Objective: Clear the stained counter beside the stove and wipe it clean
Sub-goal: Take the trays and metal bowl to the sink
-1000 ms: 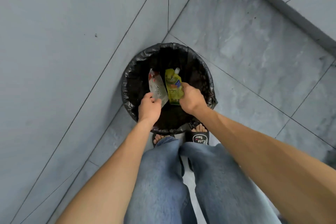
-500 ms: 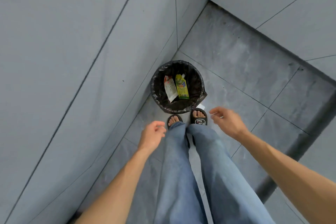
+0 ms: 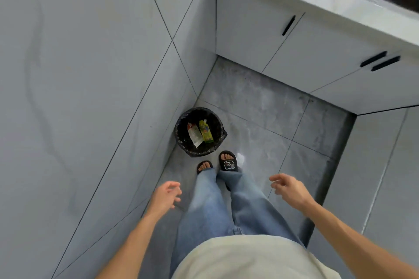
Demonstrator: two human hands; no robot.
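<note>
While hanging free, both hands' fingers (image 3: 174, 186) loosely curled, empty.

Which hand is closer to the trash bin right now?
Left, by a modest margin. The left hand hangs open just below and slightly left of the trash bin; the right hand is open too, farther off to the bin's lower right, past the feet.

Glossy crinkled black plastic bin liner (image 3: 181, 136), smooth matt grey wall tiles (image 3: 90, 75), mottled stone-look floor tiles (image 3: 260, 108), faded denim jeans (image 3: 208, 206).
</note>
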